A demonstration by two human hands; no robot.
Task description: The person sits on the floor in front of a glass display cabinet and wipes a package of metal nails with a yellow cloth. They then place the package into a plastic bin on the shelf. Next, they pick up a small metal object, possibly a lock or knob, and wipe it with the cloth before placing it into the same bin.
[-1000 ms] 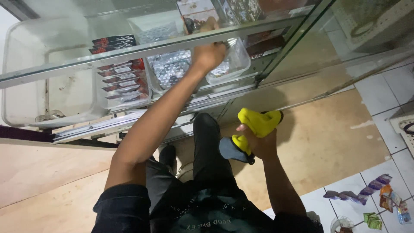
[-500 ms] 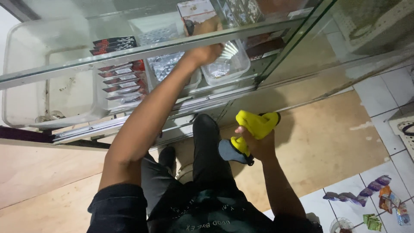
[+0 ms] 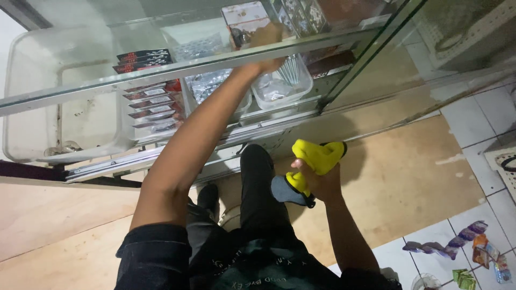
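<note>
My left hand (image 3: 267, 45) reaches up into a glass display cabinet (image 3: 177, 70), past the metal shelf edge, and rests against a flat printed packet (image 3: 243, 20) on the upper shelf; the glass edge hides part of the fingers. Just below it sits a clear plastic tub (image 3: 284, 86) of small metal parts. My right hand (image 3: 317, 180) is held low over the floor, closed around a yellow cleaning cloth (image 3: 318, 156) with a grey and yellow edge hanging under it.
Red and black flat packs (image 3: 150, 102) are stacked on the lower shelf, beside foil-wrapped items (image 3: 207, 86). A large clear bin (image 3: 59, 102) stands at the left. Snack sachets (image 3: 473, 252) lie on the white floor tiles at lower right. My dark trousers and shoes are below.
My left hand has moved up and to the right, from the clear tub on the lower shelf to the packet on the upper shelf. The right hand with the cloth has stayed put.
</note>
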